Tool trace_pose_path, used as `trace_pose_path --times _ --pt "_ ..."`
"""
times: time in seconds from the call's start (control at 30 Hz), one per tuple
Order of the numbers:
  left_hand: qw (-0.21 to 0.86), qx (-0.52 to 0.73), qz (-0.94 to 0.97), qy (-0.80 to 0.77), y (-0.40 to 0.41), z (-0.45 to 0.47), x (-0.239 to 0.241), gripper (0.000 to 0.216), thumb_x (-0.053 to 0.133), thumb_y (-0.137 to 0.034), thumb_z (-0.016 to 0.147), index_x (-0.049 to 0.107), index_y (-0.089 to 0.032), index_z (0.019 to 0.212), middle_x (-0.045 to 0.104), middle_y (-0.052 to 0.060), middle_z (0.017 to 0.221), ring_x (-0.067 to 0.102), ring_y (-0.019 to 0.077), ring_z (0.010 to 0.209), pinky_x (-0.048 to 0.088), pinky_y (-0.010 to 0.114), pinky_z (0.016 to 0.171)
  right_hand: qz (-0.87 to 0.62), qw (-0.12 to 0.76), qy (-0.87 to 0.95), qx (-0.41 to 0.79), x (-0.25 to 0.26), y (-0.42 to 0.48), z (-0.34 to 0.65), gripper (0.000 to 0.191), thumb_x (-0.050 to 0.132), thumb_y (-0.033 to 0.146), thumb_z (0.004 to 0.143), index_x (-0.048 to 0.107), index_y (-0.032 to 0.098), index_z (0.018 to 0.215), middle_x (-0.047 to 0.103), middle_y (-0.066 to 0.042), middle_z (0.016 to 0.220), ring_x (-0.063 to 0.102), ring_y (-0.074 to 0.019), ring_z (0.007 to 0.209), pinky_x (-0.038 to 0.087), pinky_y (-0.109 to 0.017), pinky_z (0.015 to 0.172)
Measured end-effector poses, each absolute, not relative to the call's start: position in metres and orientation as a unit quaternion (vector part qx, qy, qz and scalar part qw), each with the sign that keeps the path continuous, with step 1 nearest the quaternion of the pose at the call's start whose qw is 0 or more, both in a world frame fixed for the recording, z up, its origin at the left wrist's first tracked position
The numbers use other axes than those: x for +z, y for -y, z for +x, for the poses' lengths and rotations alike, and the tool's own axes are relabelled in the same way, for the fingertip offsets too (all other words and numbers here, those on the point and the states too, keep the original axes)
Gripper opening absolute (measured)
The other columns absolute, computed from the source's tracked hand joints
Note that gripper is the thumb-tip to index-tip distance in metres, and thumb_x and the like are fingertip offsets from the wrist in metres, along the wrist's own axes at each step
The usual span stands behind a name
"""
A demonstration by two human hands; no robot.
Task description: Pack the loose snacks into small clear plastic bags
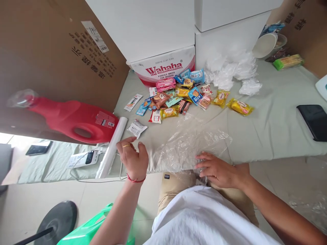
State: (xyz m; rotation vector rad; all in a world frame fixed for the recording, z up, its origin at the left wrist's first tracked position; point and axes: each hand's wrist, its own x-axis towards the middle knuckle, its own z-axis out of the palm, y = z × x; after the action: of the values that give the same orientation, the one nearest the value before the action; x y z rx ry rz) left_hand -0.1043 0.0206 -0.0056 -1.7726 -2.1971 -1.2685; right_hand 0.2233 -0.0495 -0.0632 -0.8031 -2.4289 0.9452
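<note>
Currently, left hand (134, 156): thumb and index finger parted, nothing seen between; just below a white packet (137, 128), hard to tell whether touching.
Right hand (217, 172): well apart from the left, fingers spread at the near edge of the clear plastic (176, 149); impossible to tell whether pinching or only resting.
Clear plastic: loose and wrinkled on the table (276, 136) between both hands, near end seemingly over the edge. Probably apt to cling and slide; best steadied with light fingertips, without tugging.
White packet: flat on the table, set apart from the snack pile (171, 97). If lifted, best pinched by a sealed end, gently, to spare the contents.
Snack pile: beyond the plastic, wrappers overlapping; best drawn from at the front, one piece at a time.
White roll (113, 146): just beside the left hand; worth not knocking.
</note>
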Motion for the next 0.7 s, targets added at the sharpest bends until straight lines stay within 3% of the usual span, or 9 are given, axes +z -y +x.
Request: trace_pose_path --times 0.03,0.1,0.2,0.33,0.47,0.57,0.7 --pt "0.059 -0.420 -0.634 0.647 -0.021 -0.092 0.002 0.014 0.059 -0.019 0.086 0.065 -0.019 0.098 0.065 0.008 0.102 0.061 0.0195 0.086 0.050 0.037 0.084 -0.288 0.208 0.872 0.338 -0.063 0.048 0.225 0.031 0.058 0.001 0.086 0.078 0.023 0.092 0.075 -0.003 0.126 0.049 -0.0252 0.145 0.031 -0.055 0.126" --pt "0.024 -0.377 -0.783 0.494 -0.028 -0.061 0.011 0.017 0.054 -0.017 0.092 0.068 -0.021 0.101 0.069 0.009 0.102 0.064 0.0217 0.099 0.051 0.038 0.092 -0.280 0.210 0.876 0.332 -0.065 0.045 0.226 0.029 0.058 0.002 0.085 0.076 0.024 0.085 0.075 -0.002 0.125 0.048 -0.0249 0.145 0.031 -0.054 0.126" --pt "-0.071 -0.196 -0.920 0.331 -0.054 -0.019 -0.002 0.028 0.051 -0.025 0.099 0.071 -0.023 0.117 0.073 0.010 0.123 0.060 0.0250 0.129 0.044 0.044 0.110 -0.262 0.203 0.890 0.313 -0.067 0.038 0.231 0.028 0.060 0.000 0.079 0.074 0.024 0.078 0.076 0.000 0.124 0.049 -0.0262 0.145 0.029 -0.056 0.125" --pt "-0.134 -0.034 -0.908 0.397 -0.087 -0.004 -0.046 0.047 0.037 -0.036 0.105 0.058 -0.022 0.145 0.051 0.011 0.159 0.041 0.0286 0.151 0.028 0.057 0.124 -0.301 0.171 0.899 0.270 -0.066 0.031 0.266 0.029 0.058 -0.001 0.074 0.073 0.023 0.071 0.076 -0.001 0.125 0.048 -0.0292 0.145 0.026 -0.061 0.124" --pt "-0.116 -0.039 -0.861 0.494 -0.082 -0.021 -0.070 0.055 0.027 -0.040 0.108 0.042 -0.023 0.158 0.032 0.010 0.171 0.031 0.0266 0.157 0.023 0.058 0.126 -0.419 0.133 0.865 0.243 -0.059 0.031 0.332 0.030 0.051 0.001 0.071 0.071 0.024 0.068 0.074 -0.001 0.130 0.052 -0.0332 0.141 0.037 -0.066 0.117" --pt "-0.092 -0.045 -0.839 0.534 -0.066 -0.026 -0.072 0.057 0.028 -0.042 0.108 0.041 -0.022 0.159 0.030 0.011 0.171 0.029 0.0281 0.158 0.023 0.059 0.126 -0.490 0.149 0.825 0.239 -0.044 0.029 0.366 0.033 0.047 0.005 0.074 0.072 0.026 0.074 0.076 -0.002 0.124 0.064 -0.0310 0.128 0.054 -0.058 0.104" --pt "-0.084 -0.034 -0.829 0.552 -0.057 -0.016 -0.069 0.056 0.033 -0.043 0.107 0.043 -0.023 0.158 0.036 0.012 0.168 0.032 0.0306 0.157 0.021 0.065 0.125 -0.555 0.258 0.768 0.191 -0.020 0.009 0.345 0.032 0.044 0.011 0.088 0.071 0.027 0.086 0.077 -0.002 0.116 0.071 -0.0245 0.112 0.059 -0.046 0.098"
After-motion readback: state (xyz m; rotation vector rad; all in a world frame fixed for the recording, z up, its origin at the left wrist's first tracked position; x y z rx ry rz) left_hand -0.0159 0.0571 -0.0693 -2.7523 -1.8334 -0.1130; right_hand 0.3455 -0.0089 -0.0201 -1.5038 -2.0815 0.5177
